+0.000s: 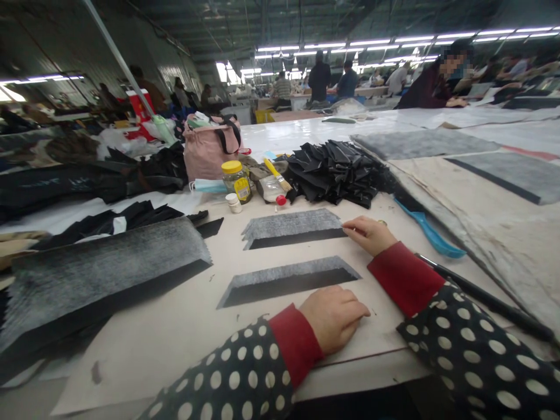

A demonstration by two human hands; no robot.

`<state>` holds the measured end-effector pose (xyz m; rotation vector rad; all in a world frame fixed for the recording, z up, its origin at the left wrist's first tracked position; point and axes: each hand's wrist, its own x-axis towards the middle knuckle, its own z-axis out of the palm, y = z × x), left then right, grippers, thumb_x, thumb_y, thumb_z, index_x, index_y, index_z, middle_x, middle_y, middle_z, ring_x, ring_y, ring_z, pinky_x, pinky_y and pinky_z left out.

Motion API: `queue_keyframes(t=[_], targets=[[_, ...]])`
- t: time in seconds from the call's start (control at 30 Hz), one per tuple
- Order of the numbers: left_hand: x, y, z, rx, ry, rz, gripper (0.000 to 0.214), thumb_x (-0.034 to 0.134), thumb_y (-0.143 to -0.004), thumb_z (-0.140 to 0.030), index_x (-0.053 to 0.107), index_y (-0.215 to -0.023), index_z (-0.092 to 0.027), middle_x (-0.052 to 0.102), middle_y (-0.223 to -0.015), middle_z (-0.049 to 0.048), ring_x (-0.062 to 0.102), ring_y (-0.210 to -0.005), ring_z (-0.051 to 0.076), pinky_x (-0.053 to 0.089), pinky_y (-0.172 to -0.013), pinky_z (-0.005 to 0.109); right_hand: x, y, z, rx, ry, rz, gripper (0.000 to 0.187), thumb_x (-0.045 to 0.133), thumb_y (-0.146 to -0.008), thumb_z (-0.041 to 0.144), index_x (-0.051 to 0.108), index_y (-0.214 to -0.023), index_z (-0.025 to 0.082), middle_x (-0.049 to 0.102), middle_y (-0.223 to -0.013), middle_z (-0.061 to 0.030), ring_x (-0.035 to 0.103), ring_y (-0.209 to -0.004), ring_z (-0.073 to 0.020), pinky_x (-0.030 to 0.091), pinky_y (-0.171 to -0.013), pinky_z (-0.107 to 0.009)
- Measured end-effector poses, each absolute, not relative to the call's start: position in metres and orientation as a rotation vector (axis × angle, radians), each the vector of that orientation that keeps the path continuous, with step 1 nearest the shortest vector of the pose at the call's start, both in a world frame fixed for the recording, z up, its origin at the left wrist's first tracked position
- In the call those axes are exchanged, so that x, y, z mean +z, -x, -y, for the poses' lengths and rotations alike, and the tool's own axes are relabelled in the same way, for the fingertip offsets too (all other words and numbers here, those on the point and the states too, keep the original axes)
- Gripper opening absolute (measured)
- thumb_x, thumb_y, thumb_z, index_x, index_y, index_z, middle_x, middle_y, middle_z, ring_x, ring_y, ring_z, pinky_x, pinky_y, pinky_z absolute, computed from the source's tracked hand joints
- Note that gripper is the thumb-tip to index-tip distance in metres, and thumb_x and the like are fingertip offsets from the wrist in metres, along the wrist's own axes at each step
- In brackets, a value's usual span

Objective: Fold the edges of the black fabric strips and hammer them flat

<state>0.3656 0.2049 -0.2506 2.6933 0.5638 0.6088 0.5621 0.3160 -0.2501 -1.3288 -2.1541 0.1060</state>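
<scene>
Right hand (371, 234) is at the right end of the far strips (293, 227), mid-worktop (175, 332): thumb and fingertips close together on the tip, can't tell if pinched or only touching. Left hand (333, 318) hovers or rests by the near edge, fingers loosely curled, palm hidden, so can't tell if it holds anything. Near strip (289, 283) lies flat between that hand and the far strips, touching neither. Progress, my read: the far strips are layered (left ends staggered, so more than one), the near strip sits singly and looks not yet stacked. Big fanned stack (111, 277) toward the left edge looks sorted; can't tell if it's finished or supply. Loose black pile (336, 172) toward the far edge looks unsorted, so probably plenty left. Blue tool (426, 233) near the right edge, unused.
</scene>
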Motion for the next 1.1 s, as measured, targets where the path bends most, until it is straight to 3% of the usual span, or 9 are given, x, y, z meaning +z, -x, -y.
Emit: queue_keyframes(t=[0.2, 0.43, 0.73, 0.83, 0.93, 1.0, 1.1], targets=[[-0.251, -0.368, -0.201, 0.535, -2.706, -0.579, 0.019, 0.042, -0.082, -0.016, 0.057, -0.094, -0.016, 0.060, -0.088, 0.0038, 0.052, -0.078, 0.015, 0.041, -0.071, 0.026, -0.258, -0.558, -0.317, 0.043, 1.305, 2.400, 0.027, 0.046, -0.079, 0.028, 0.063, -0.097, 0.016, 0.063, -0.094, -0.0082, 0.058, -0.086, -0.0195, 0.046, -0.081, -0.033], [-0.245, -0.366, -0.201, 0.495, -2.797, -0.604, 0.020, 0.044, -0.081, -0.019, 0.056, -0.097, -0.017, 0.060, -0.092, 0.0025, 0.051, -0.078, 0.014, 0.042, -0.069, 0.026, -0.267, -0.560, -0.319, 0.024, 1.321, 2.470, 0.033, 0.039, -0.082, 0.032, 0.065, -0.094, 0.015, 0.062, -0.090, -0.0090, 0.058, -0.083, -0.0203, 0.047, -0.080, -0.035], [-0.214, -0.271, -0.206, 0.866, -2.771, -1.378, 0.021, 0.039, -0.085, -0.015, 0.056, -0.098, -0.014, 0.059, -0.092, 0.0044, 0.051, -0.085, 0.016, 0.043, -0.079, 0.027, -0.265, -0.564, -0.320, 0.176, 1.391, 2.486, 0.039, 0.038, -0.079, 0.040, 0.065, -0.095, 0.017, 0.062, -0.096, -0.0090, 0.058, -0.088, -0.0221, 0.045, -0.084, -0.037], [-0.217, -0.208, -0.207, 0.621, -2.675, -1.816, 0.020, 0.040, -0.085, -0.015, 0.057, -0.097, -0.014, 0.059, -0.093, 0.0060, 0.051, -0.088, 0.017, 0.042, -0.082, 0.030, -0.261, -0.563, -0.319, 0.217, 1.409, 2.532, 0.040, 0.036, -0.080, 0.039, 0.064, -0.097, 0.016, 0.061, -0.099, -0.0104, 0.057, -0.091, -0.0227, 0.043, -0.087, -0.036], [-0.221, -0.159, -0.206, 0.070, -2.561, -2.164, 0.021, 0.042, -0.084, -0.013, 0.057, -0.098, -0.014, 0.058, -0.095, 0.0075, 0.052, -0.089, 0.019, 0.043, -0.080, 0.031, -0.262, -0.563, -0.320, 0.234, 1.435, 2.532, 0.041, 0.037, -0.080, 0.040, 0.064, -0.098, 0.017, 0.060, -0.101, -0.0104, 0.057, -0.092, -0.0235, 0.043, -0.087, -0.037], [-0.222, -0.142, -0.205, -0.206, -2.508, -2.253, 0.023, 0.040, -0.083, -0.008, 0.057, -0.099, -0.013, 0.058, -0.096, 0.0091, 0.053, -0.087, 0.021, 0.044, -0.075, 0.032, -0.263, -0.564, -0.320, 0.242, 1.451, 2.521, 0.041, 0.037, -0.079, 0.042, 0.064, -0.098, 0.018, 0.060, -0.101, -0.0097, 0.057, -0.092, -0.0234, 0.043, -0.087, -0.037], [-0.224, -0.134, -0.206, -0.319, -2.486, -2.297, 0.026, 0.037, -0.083, -0.007, 0.056, -0.100, -0.012, 0.058, -0.096, 0.0107, 0.053, -0.086, 0.023, 0.043, -0.068, 0.033, -0.263, -0.564, -0.321, 0.266, 1.471, 2.534, 0.043, 0.037, -0.079, 0.043, 0.064, -0.099, 0.017, 0.060, -0.102, -0.0101, 0.056, -0.093, -0.0233, 0.043, -0.089, -0.037]])
